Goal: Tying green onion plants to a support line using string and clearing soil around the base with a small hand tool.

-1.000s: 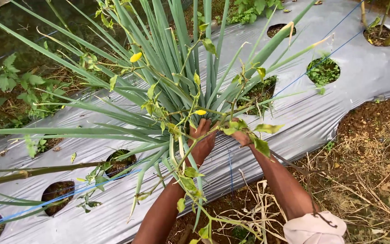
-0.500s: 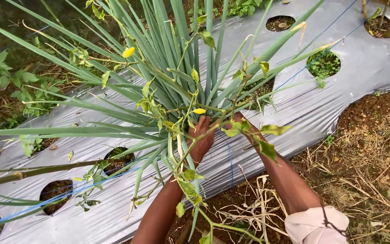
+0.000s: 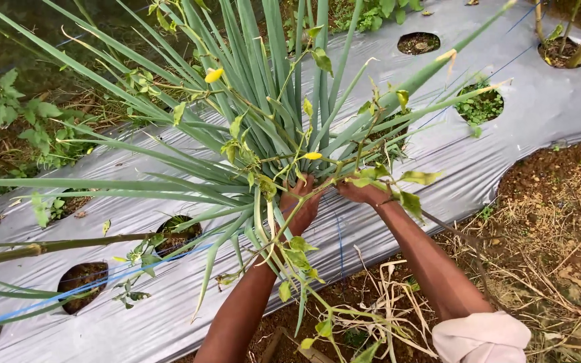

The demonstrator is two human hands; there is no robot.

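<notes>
Outdoors, silver mulch film (image 3: 485, 154) covers a raised bed, punched with round holes (image 3: 418, 42); bare soil and dry straw (image 3: 559, 222) lie along its near edge. I see both of my arms reaching forward into a big clump of long green leaves (image 3: 263, 87) that fans out from one hole near the middle of the view.

My left hand (image 3: 302, 205) is closed around the base of the clump, fingers wrapped about the gathered stalks. My right hand (image 3: 363, 191) sits just beside it, touching the same base — leaves hide its fingers, so I cannot tell how far it is closed or what it grips.

A thin weed stem (image 3: 290, 249) with small yellow-green leaves runs across my left wrist and down toward the soil. Two small yellow bits (image 3: 214, 74) hang among the leaves — whether flowers or yellowed leaves I cannot tell. A blue line (image 3: 102, 282) crosses the film at lower left, past dark holes with small weeds in them.
</notes>
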